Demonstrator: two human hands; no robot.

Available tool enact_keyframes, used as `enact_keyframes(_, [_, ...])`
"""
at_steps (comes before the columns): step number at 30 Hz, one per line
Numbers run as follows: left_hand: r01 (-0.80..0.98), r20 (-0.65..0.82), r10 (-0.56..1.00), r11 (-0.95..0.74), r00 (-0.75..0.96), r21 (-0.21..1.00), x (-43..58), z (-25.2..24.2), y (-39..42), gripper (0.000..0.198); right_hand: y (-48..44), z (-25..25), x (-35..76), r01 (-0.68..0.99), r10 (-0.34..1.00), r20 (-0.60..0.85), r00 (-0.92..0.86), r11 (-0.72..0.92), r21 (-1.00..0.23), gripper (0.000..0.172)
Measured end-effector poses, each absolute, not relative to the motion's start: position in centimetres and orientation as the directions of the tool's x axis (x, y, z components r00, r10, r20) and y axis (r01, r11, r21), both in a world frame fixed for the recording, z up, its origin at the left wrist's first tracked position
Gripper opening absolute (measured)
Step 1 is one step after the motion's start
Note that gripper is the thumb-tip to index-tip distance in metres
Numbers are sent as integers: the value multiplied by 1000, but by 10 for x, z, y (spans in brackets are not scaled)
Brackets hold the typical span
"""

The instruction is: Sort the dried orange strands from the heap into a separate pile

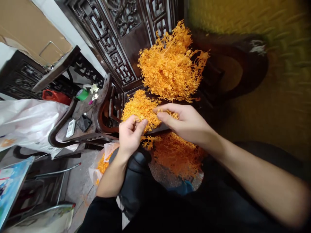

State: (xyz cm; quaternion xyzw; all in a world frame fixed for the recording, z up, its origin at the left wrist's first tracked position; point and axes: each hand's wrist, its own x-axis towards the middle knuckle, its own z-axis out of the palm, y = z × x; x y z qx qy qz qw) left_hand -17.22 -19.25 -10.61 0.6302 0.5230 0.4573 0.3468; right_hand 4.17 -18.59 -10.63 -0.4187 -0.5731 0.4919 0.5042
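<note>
Grips of left hand [130, 134] and right hand [187, 123] pinch orange strands [142, 110] among three heaps [170, 64].

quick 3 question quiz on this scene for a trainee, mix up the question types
1. True or false: the left hand and the right hand both pinch orange strands.
2. Where does the biggest orange pile rest?
A. on the dark carved chair
B. inside a white plastic bag
C. on a blue box
3. Name the two flat things lying on the side table to the left of the hands.

Key
1. True
2. A
3. A dark phone and a white remote
</note>
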Motion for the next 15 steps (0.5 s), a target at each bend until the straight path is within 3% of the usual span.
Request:
enact_keyframes(3, [316,173,983,-181,54,931,-175,-106,-192,45,-178,-101,56,103,932,331,147,319,-942,27])
enact_keyframes(5, [293,148,986,-166,81,942,-177,-104,-191,46,-173,-99,65,39,905,319,281,321,-946,25])
enact_keyframes(6, [300,127,985,-156,116,941,-177,-103,-191,46,-172,-99,67,4,927,288,241,296,-955,25])
enact_keyframes(9, [366,40,968,-132,248,921,-172,-97,-194,46,-176,-101,61,31,971,215,-108,219,-975,25])
enact_keyframes(11, [405,4,949,-138,316,904,-167,-94,-196,47,-181,-102,50,104,927,247,-284,286,-953,23])
enact_keyframes(13, [438,-8,934,-160,358,885,-163,-93,-197,45,-184,-103,43,210,873,306,-380,403,-891,18])
enact_keyframes(15, [463,-26,926,-163,376,871,-161,-93,-199,41,-183,-102,44,294,872,350,-342,453,-842,23])
